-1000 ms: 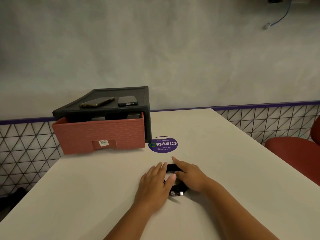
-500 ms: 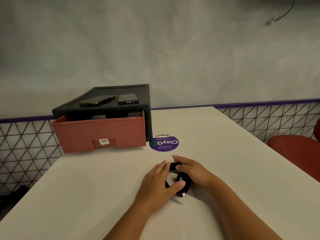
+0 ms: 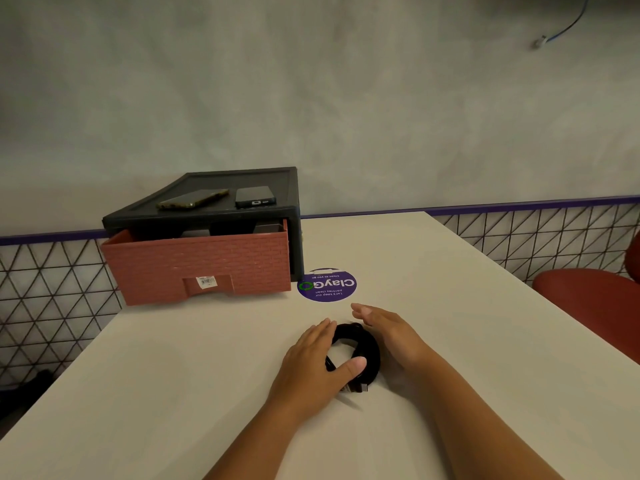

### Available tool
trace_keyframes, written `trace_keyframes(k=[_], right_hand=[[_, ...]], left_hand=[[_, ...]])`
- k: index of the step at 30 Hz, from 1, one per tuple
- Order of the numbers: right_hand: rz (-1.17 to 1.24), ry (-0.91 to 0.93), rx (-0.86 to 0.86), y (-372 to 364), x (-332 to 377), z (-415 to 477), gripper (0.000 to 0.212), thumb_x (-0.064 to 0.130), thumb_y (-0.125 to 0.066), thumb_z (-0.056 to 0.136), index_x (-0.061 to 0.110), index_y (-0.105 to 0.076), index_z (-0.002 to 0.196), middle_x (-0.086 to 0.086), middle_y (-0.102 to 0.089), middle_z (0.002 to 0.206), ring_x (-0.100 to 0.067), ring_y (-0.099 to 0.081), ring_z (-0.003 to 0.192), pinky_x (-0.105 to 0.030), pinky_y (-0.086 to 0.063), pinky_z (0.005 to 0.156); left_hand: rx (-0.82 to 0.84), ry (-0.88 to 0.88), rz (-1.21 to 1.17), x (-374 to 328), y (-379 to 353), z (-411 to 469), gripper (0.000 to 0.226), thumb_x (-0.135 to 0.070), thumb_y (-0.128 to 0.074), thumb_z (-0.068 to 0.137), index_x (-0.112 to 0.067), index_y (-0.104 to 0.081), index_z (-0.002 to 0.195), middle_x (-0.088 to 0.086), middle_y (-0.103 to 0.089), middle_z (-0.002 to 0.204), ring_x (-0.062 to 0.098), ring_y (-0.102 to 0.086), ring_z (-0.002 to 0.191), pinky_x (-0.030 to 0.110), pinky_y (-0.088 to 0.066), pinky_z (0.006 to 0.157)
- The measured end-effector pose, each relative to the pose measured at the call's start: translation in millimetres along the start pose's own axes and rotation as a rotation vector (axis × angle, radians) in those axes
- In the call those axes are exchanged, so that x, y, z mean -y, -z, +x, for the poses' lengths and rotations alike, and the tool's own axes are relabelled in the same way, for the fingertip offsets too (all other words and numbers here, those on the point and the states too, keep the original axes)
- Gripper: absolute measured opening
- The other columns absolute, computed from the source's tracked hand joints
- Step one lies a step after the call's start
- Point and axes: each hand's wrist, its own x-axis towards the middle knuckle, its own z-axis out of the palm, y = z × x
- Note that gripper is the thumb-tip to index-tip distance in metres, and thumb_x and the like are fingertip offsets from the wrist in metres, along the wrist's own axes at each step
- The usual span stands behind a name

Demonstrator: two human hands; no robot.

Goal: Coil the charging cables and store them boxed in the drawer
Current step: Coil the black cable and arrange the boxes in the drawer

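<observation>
A black charging cable [image 3: 370, 348] lies coiled in a ring on the white table [image 3: 166, 382], a plug end sticking out at its near side. My left hand [image 3: 310, 362] rests over the coil's left half, fingers along its outside and thumb pressed across its near edge. My right hand [image 3: 391, 332] hovers flat and open just right of the coil, fingers apart and off it. The pink drawer [image 3: 201, 265] stands pulled partway out of its black housing [image 3: 294, 237] at the table's far left. Dark shapes show inside the drawer; I cannot tell what they are.
Two phones [image 3: 194, 199] [image 3: 255, 196] lie on top of the black housing. A round purple sticker [image 3: 327, 286] sits on the table between the drawer and my hands. A red chair [image 3: 588, 303] stands off the table's right edge. A wall runs behind.
My right hand has come off the coil and opened beside it. The left hand stays on the coil, which now shows as a full ring.
</observation>
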Motion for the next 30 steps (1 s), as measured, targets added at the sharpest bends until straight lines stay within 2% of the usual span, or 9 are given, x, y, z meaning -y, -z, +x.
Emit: trace_keyframes(k=[3, 7, 14, 17, 20, 22, 24, 27, 30], right_hand=[[0.001, 0.010, 0.011, 2.1, -1.9, 1.6, 0.033, 0.031, -0.051, 0.094, 0.018, -0.058, 0.123, 0.000, -0.055, 0.131, -0.019, -0.046, 0.124, -0.041, -0.039, 0.106], [-0.015, -0.020, 0.050, 4.7, 0.4, -2.8, 0.018, 0.022, -0.048, 0.096, 0.016, -0.064, 0.094, 0.011, -0.072, 0.073, -0.001, -0.068, 0.067, -0.019, -0.053, 0.061], [-0.343, 0.106, -0.047, 6.9, 18.2, 11.0, 0.031, 0.031, -0.043, 0.097, 0.022, -0.057, 0.123, 0.016, -0.056, 0.111, -0.006, -0.048, 0.109, -0.022, -0.031, 0.091], [-0.361, 0.110, -0.025, 1.2, 23.9, 22.4, 0.022, 0.032, -0.044, 0.097, 0.029, -0.057, 0.115, 0.021, -0.056, 0.106, -0.004, -0.047, 0.105, -0.027, -0.031, 0.094], [-0.418, 0.124, -0.051, -8.0, 29.3, 42.9, 0.034, 0.034, -0.047, 0.095, 0.022, -0.054, 0.126, 0.006, -0.058, 0.123, -0.011, -0.049, 0.113, -0.027, -0.036, 0.098], [-0.475, 0.148, -0.065, -15.6, 34.9, 56.6, 0.039, 0.034, -0.049, 0.094, 0.019, -0.052, 0.130, -0.002, -0.057, 0.129, -0.016, -0.053, 0.111, -0.021, -0.044, 0.085], [-0.569, 0.185, -0.085, -26.3, 43.6, 71.6, 0.042, 0.037, -0.049, 0.094, 0.021, -0.049, 0.133, -0.003, -0.053, 0.133, -0.018, -0.055, 0.109, -0.022, -0.048, 0.080], [-0.723, 0.257, -0.127, -45.8, 63.0, 97.0, 0.045, 0.040, -0.046, 0.095, 0.028, -0.042, 0.138, -0.003, -0.043, 0.143, -0.024, -0.047, 0.123, -0.037, -0.041, 0.099], [-0.803, 0.351, -0.152, -66.8, 82.5, 122.0, 0.046, 0.038, -0.046, 0.096, 0.029, -0.039, 0.140, -0.006, -0.039, 0.146, -0.026, -0.041, 0.130, -0.038, -0.033, 0.107]], left_hand=[[-0.033, -0.004, -0.031, 1.2, -0.4, -0.2, 0.076, -0.060, -0.046, 0.087, -0.025, -0.019, 0.149, -0.012, -0.015, 0.156, 0.004, -0.010, 0.143, 0.032, -0.015, 0.117], [-0.104, 0.025, -0.257, 1.3, 2.0, -0.9, 0.063, -0.044, -0.052, 0.091, -0.026, -0.028, 0.146, -0.013, -0.026, 0.152, 0.002, -0.022, 0.138, 0.024, -0.021, 0.113], [-0.328, 0.172, -0.636, 19.3, 25.8, 5.9, 0.045, -0.024, -0.057, 0.091, -0.022, -0.046, 0.135, -0.004, -0.044, 0.141, 0.004, -0.039, 0.119, 0.019, -0.028, 0.098], [-0.393, 0.247, -0.848, 33.5, 43.7, 9.2, 0.041, -0.022, -0.053, 0.094, -0.017, -0.047, 0.133, 0.002, -0.048, 0.138, 0.010, -0.046, 0.118, 0.026, -0.034, 0.099], [-0.442, 0.316, -1.069, 45.8, 65.3, 14.4, 0.030, -0.025, -0.049, 0.095, -0.021, -0.048, 0.125, 0.002, -0.050, 0.133, 0.014, -0.046, 0.121, 0.031, -0.039, 0.096], [-0.472, 0.364, -1.137, 56.9, 80.7, 20.6, 0.028, -0.033, -0.048, 0.095, -0.024, -0.047, 0.122, 0.000, -0.049, 0.131, 0.016, -0.045, 0.120, 0.036, -0.040, 0.098], [-0.500, 0.403, -1.196, 69.2, 97.3, 28.8, 0.038, -0.040, -0.047, 0.094, -0.023, -0.045, 0.128, 0.001, -0.047, 0.137, 0.017, -0.045, 0.120, 0.039, -0.039, 0.100], [-0.519, 0.449, -1.372, 82.9, 121.2, 44.8, 0.059, -0.047, -0.047, 0.092, -0.015, -0.035, 0.142, 0.006, -0.039, 0.145, 0.022, -0.039, 0.132, 0.040, -0.035, 0.102], [-0.524, 0.508, -1.589, 84.8, 138.3, 59.7, 0.072, -0.048, -0.048, 0.091, -0.007, -0.025, 0.145, 0.012, -0.036, 0.148, 0.026, -0.035, 0.135, 0.040, -0.033, 0.106]])
